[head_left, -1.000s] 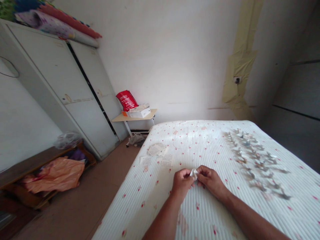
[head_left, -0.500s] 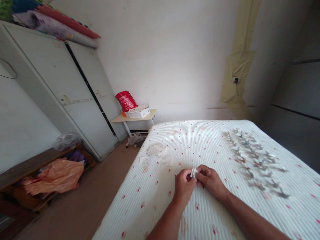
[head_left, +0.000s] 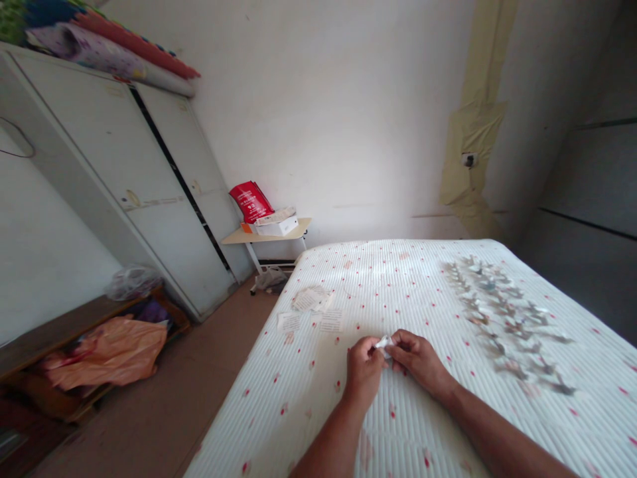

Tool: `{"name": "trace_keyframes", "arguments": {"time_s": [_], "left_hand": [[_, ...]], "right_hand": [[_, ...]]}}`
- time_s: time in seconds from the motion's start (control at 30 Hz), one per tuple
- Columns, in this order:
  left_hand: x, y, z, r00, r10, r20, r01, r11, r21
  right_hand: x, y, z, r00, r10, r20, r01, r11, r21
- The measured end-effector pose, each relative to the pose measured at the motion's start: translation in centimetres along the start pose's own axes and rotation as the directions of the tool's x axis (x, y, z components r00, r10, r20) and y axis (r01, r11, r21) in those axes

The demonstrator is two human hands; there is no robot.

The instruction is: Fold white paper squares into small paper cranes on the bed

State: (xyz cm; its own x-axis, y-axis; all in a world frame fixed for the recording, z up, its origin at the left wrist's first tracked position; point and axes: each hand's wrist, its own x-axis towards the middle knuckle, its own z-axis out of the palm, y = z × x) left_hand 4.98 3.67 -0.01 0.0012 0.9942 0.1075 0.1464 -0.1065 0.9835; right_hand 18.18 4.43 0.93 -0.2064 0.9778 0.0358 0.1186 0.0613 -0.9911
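A small folded piece of paper [head_left: 384, 343], whitish and creased, is pinched between my two hands above the bed. My left hand [head_left: 364, 368] grips its left side with thumb and fingertips. On the other side my right hand [head_left: 418, 357] pinches it, thumb on top and fingers curled beneath. The fingers partly hide the paper, so its exact shape is unclear. Beyond my left hand lie loose printed paper squares [head_left: 331, 321] and a small pile of paper pieces [head_left: 311, 298]. To the right, several folded paper figures [head_left: 505, 309], resembling cranes, stand in rows, somewhat blurred.
The bed [head_left: 423, 425] has a white ribbed cover with red dots. Past its far left corner stands a small table [head_left: 302, 228] bearing a red bag [head_left: 251, 201] and a white box [head_left: 279, 226]. A cabinet [head_left: 109, 172] and a low wooden bench [head_left: 64, 315] line the left side.
My left hand has shifted slightly, and the folded paper between the fingers has turned and looks flatter. Both hands keep their pinch; everything else stays put.
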Motion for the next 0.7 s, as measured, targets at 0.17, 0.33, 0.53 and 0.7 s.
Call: {"name": "trace_keyframes", "arguments": {"time_s": [0.17,0.33,0.53,0.7], "left_hand": [[0.02,0.16,-0.11,1.0,0.003,-0.015,-0.004,1.0,-0.019],[-0.12,0.61,-0.41,1.0,0.013,-0.01,-0.013,1.0,0.027],[-0.14,0.27,-0.78,0.992,0.125,0.009,-0.125,0.981,0.15],[-0.01,0.17,-0.9,0.995,0.093,0.033,-0.096,0.989,0.109]], "right_hand": [[-0.06,0.17,-0.07,1.0,-0.017,0.02,0.017,0.999,-0.031],[-0.31,-0.12,-0.14,0.994,-0.09,0.058,0.095,0.992,-0.087],[-0.51,-0.19,-0.28,0.975,-0.205,0.091,0.223,0.925,-0.306],[-0.35,-0.34,-0.4,0.973,-0.207,0.106,0.232,0.897,-0.376]]}}
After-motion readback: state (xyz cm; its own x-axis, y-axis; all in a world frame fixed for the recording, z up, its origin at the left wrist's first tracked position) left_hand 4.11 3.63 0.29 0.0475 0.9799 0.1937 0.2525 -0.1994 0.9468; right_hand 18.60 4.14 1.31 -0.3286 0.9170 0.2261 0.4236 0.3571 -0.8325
